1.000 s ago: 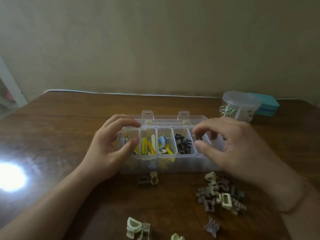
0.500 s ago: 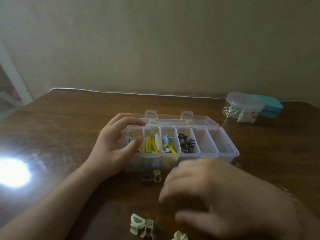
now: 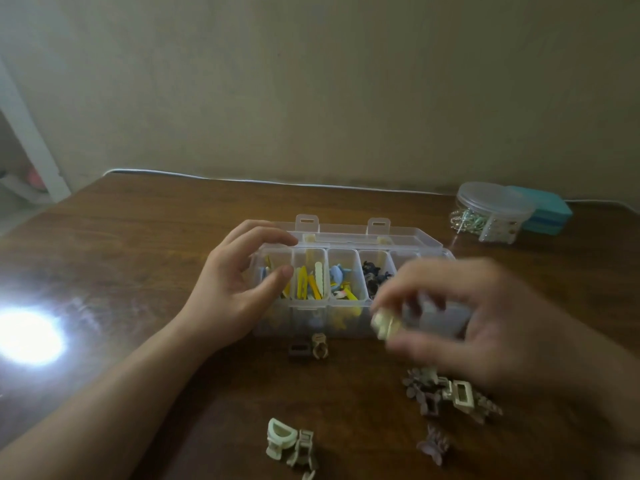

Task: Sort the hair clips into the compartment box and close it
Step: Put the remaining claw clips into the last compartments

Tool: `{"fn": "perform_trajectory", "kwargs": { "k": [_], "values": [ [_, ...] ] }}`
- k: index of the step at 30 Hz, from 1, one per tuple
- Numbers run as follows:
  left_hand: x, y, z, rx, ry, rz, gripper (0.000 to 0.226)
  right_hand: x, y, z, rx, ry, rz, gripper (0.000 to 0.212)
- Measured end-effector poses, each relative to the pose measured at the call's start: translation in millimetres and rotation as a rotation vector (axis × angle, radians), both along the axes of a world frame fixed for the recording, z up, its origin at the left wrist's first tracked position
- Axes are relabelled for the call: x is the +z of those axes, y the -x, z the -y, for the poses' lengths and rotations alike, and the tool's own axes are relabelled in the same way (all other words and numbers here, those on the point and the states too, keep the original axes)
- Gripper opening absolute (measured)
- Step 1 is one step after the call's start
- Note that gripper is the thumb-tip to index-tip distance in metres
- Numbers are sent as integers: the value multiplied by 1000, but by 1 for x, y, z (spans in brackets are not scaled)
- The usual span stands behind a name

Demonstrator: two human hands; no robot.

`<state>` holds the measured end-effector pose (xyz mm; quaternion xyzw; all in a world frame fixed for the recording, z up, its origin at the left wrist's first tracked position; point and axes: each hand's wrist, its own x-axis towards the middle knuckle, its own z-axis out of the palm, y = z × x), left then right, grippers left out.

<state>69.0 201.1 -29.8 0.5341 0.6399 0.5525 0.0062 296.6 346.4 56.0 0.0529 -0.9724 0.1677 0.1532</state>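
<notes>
So, head view only: the clear compartment box (image 3: pixel 346 320) sits mid-table on the brown wooden table (image 3: pixel 138 237), lid (image 3: pixel 363 233) flipped open and lying flat on the far side. From the left, the compartments hold yellow and blue clips, then yellow clips (image 3: pixel 308 282), then blue and yellow ones (image 3: pixel 341 278), then dark clips (image 3: pixel 375 275). The compartments further right are mostly hidden behind the right hand.

The left hand (image 3: pixel 235 289) grips the left end of the box, fingers curled over the far rim and thumb on the near side over the first compartment.

The right hand (image 3: pixel 485 320) is blurry, raised over the near right part of the box, and pinches a small cream clip (image 3: pixel 386 323) at its fingertips, just in front of the box's near wall.

Loose clips on the table: a brown clip (image 3: pixel 299 349) and a tan clip (image 3: pixel 319 345) side by side, touching the near wall of the box; a pile of mauve and beige claw clips (image 3: pixel 450 393) near right, partly under the right hand; a single mauve clip (image 3: pixel 434 445) nearer still; a pale green claw clip (image 3: pixel 278 438) with a beige clip (image 3: pixel 304 448) right beside it, near the bottom edge.

Far right there's a round clear jar (image 3: pixel 491 213) with a lid on and shiny bits inside, and a teal box (image 3: pixel 543 213) just behind it. A bright light glare (image 3: pixel 27 337) reflects off the table on the left.
</notes>
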Motion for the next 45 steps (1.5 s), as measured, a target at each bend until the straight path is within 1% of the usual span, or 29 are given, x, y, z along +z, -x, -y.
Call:
{"fn": "perform_trajectory", "kwargs": {
  "k": [1,3,5,6,8,10,12,13,14,15,16,18,20,22,24,26,28,30,33,34,35,36,37,38,39,40,41,43,45],
  "values": [
    [0,0,0,2,1,0,31,-2,-5,-2,-131,107,-75,20],
    [0,0,0,4,-1,5,30,4,-3,-25,-308,137,-197,14],
    [-1,0,0,4,-3,10,31,-15,-1,-35,-388,50,-113,17],
    [-1,0,0,1,-4,14,31,-15,2,-39,-439,52,-77,22],
    [-2,0,0,-8,-4,33,31,-19,5,-44,-456,27,23,31],
    [-2,2,0,-21,-3,56,31,-15,4,-38,-455,65,-27,35],
    [-2,2,1,-24,-8,56,32,-5,-1,-32,-431,54,-112,27],
    [-2,2,1,-20,-11,52,32,3,-5,-27,-393,32,-120,22],
    [-1,2,0,-15,-16,48,32,9,-9,-20,-349,16,-81,20],
    [-1,2,0,-8,-22,43,31,13,-12,-14,-312,14,3,20],
    [-1,2,0,0,-28,39,30,13,-14,-7,-302,-7,145,23],
    [-1,3,0,13,-30,39,29,9,-14,5,-297,-154,364,33],
    [-2,3,0,25,-29,35,29,2,-10,11,-292,-286,447,37],
    [-2,3,0,38,-30,28,28,-3,-7,15,-285,-327,493,38],
    [-2,3,0,39,-25,27,28,-9,-6,14,-285,-340,493,31],
    [-2,3,1,36,-18,29,28,-12,-6,17,-285,-326,485,16],
    [-2,3,1,32,-17,34,28,-13,-5,18,-277,-302,473,8],
    [-2,3,0,33,-15,32,28,-12,-4,17,-269,-273,451,9],
    [-2,3,1,30,-9,31,29,1,-7,8,-301,-159,412,7],
    [-2,3,1,29,-7,32,29,6,-8,5,-313,-92,403,10],
    [-2,3,1,29,-4,34,29,10,-9,1,-319,-1,351,14],
    [-2,3,1,29,-3,36,29,11,-9,-3,-336,107,229,18],
    [-2,3,1,31,-3,35,29,10,-9,-8,-369,202,56,17],
    [-2,2,1,33,-5,33,29,6,-8,-14,-419,253,-115,15],
    [-2,2,0,36,-7,32,29,0,-5,-17,-473,247,-239,13],
    [-2,2,0,36,-9,33,29,-7,-1,-19,-516,201,-297,13],
    [-3,2,0,34,-10,35,28,-14,3,-21,-539,134,-306,14],
    [-3,3,0,30,-5,36,28,-27,9,-24,-563,19,-238,15],
    [-3,3,0,33,-3,36,29,-32,9,-26,-573,-48,-181,13]
  ]
}}
